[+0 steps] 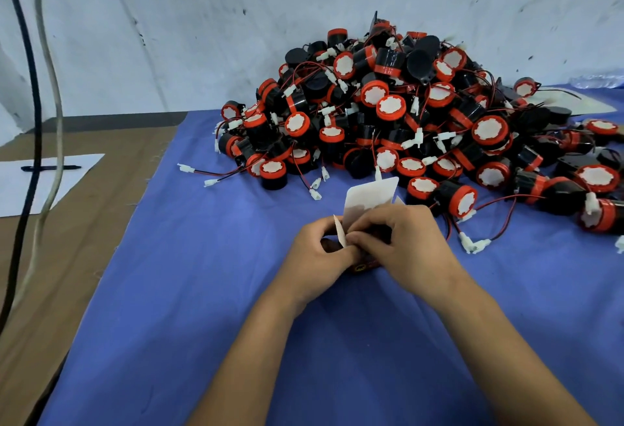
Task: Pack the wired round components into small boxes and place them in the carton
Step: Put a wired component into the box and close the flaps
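1. Both our hands, left and right, pinch a small box, its white flap up.
2. Box sits over the blue worktop, just in front of the wired round components heap.

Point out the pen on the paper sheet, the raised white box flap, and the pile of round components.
pen (50, 168): head view, middle of its black barrel.
white box flap (371, 194): head view, centre of the flap.
pile of round components (391, 108): head view, a red-rimmed white face.
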{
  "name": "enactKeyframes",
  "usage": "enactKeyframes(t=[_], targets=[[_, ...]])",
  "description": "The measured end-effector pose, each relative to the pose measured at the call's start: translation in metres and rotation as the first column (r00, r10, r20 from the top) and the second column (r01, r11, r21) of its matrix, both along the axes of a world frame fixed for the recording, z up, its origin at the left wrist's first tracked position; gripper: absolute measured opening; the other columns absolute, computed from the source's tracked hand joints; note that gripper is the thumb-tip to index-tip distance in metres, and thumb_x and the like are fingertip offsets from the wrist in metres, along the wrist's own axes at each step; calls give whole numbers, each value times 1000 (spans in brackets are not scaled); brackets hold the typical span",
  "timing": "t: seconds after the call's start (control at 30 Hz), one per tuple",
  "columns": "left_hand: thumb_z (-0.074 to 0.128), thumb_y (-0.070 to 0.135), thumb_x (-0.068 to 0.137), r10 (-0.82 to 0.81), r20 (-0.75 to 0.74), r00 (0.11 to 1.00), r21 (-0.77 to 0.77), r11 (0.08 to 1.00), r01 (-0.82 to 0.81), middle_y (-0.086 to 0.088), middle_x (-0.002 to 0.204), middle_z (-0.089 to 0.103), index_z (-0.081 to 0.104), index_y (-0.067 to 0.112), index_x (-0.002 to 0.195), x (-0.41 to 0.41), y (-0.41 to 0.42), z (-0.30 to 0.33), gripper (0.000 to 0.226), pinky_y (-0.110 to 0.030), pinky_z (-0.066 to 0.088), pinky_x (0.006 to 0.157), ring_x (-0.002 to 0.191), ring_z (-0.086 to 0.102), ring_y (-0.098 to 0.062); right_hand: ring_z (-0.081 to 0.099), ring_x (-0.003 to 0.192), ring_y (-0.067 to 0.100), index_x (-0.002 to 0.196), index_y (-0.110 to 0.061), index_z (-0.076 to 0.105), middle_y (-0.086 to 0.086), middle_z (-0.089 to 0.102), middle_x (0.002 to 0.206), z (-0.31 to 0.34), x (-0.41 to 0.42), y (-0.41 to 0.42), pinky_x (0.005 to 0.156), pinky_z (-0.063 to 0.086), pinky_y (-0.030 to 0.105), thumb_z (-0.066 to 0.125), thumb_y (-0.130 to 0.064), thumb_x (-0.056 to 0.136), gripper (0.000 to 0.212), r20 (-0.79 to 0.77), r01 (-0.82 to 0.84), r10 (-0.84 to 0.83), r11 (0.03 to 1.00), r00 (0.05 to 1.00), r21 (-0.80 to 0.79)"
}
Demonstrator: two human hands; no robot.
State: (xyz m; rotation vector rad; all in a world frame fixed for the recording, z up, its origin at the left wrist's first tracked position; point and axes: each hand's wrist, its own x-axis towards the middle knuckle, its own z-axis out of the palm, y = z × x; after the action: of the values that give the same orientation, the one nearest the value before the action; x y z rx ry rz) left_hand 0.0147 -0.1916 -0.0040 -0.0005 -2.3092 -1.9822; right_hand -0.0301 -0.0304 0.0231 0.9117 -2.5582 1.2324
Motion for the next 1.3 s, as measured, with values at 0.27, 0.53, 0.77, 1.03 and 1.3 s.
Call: enactKeyframes(t=[0.27,0.53,0.77,1.03,1.3], targets=[[87,10,81,-9,-3,1000,-104,995,9,0,98,77,70,24,112,-1,0,-2,38,-42,62,85,92,73,-28,60,85,17,78,-12,75,-4,67,84,-5,0,-6,75,52,39,78,-4,85,11,-141,3,9,997,990,80],[85,8,80,-9,-1,1000,-82,997,9,-1,102,77,71,25,111,0,-8,0,38,-48,62,83,94,69,-40,43,113,17,84,-22,79,-11,58,117,-5,-4,11,100,35,26,66,-28,99,21,-154,-168,216,947,964,274],[82,2,84,-28,-9,1000,-112,993,27,1,105,77,71,28,116,0,-15,1,43,-36,63,82,90,70,-36,42,122,21,98,-31,80,-9,59,123,-9,2,2,103,34,40,68,-36,93,14,-393,42,30,984,919,175],[75,-7,85,-96,116,989,-7,995,98,7,106,76,67,21,130,4,-35,3,53,-21,47,59,77,63,-11,71,87,7,113,-30,70,-4,73,109,-24,-13,0,61,56,29,64,-34,101,14,533,302,-11,835,846,-461],[55,13,105,-46,266,963,416,906,-72,-6,87,69,74,11,120,0,-37,1,24,-21,44,48,59,54,-14,66,68,33,114,-35,72,-1,74,80,-38,-12,-6,69,59,49,70,-20,98,22,361,66,110,896,926,-440]])
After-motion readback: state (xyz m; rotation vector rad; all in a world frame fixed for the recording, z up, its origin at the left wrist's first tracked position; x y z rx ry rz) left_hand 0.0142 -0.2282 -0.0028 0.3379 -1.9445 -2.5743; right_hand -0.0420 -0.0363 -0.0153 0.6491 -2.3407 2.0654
